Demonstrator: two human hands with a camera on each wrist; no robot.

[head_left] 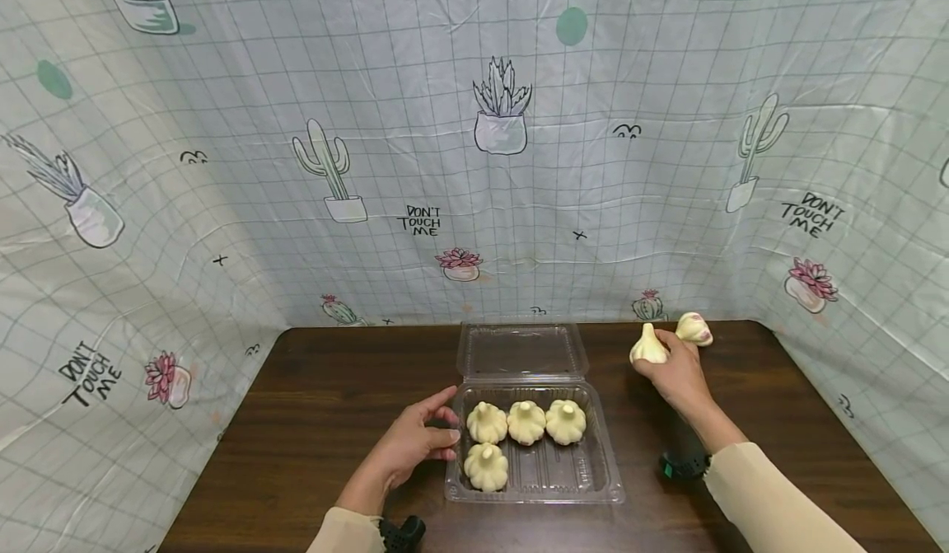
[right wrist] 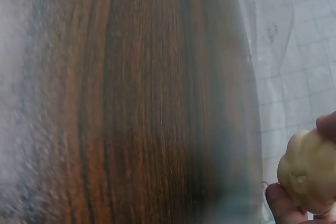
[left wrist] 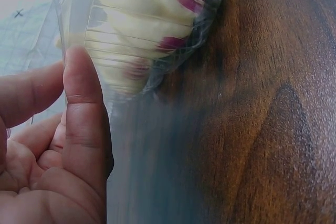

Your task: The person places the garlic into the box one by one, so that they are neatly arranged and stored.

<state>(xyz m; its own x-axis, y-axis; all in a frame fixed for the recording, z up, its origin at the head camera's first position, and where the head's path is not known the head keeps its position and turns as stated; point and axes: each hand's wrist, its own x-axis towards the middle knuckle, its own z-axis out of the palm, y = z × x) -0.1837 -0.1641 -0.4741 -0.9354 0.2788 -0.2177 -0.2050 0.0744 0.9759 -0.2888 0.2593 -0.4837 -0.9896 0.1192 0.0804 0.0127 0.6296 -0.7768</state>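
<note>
Currently the right hand (head_left: 680, 373) pinches a garlic bulb (head_left: 648, 347) between thumb and fingers, the bulb sitting off the fingertips on the hand's left side, over the right part of the wooden table (head_left: 356, 380). It is creamy white, plump and ribbed, narrowing to a short neck. That neck points up, so its long axis stands close to upright, base downward; in the right wrist view the bulb is cut off at the edge, and whether it clears the table is hard to tell. Just beyond the hand lies another garlic bulb (head_left: 694, 330), tipped over and marked with pinkish purple.

The left hand (head_left: 415, 439) holds the left rim of a clear plastic clamshell container (head_left: 549, 469) between thumb and fingers. Its hinged lid (head_left: 522, 352) lies open toward the printed curtain (head_left: 504, 190). Inside, four garlic bulbs (head_left: 525, 423) stand neck up: three along the far side, one at near left.
</note>
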